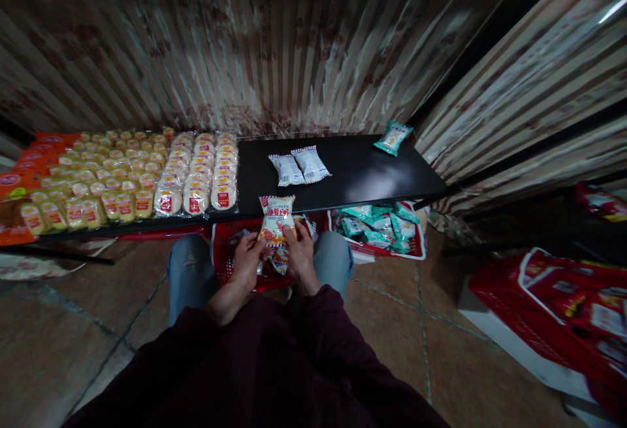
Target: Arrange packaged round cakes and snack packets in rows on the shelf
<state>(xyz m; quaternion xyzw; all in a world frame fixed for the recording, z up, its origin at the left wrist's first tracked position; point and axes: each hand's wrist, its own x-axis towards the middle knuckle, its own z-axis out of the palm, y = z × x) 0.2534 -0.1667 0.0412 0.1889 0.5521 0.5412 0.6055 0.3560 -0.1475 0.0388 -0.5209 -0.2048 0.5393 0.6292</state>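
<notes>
Above my lap I have a white and orange snack packet (277,214) with red lettering, its printed side up. My right hand (300,253) grips its lower right part, thumb on the front. My left hand (247,259) closes on its lower left edge, with the fingertips partly hidden. Under my hands, between my knees, stands a red basket (221,255) with more packets in it. Beyond the held packet, two similar packets (298,166) lie side by side, back side up, on a black table (350,196).
Rows of wrapped cakes (112,176) and round wrapped biscuits (198,173) fill the table's left, beside orange bags (34,166). One green packet (393,138) lies at the right end. A basket of green packets (379,227) sits below the edge; a red bag (519,310) stands far right.
</notes>
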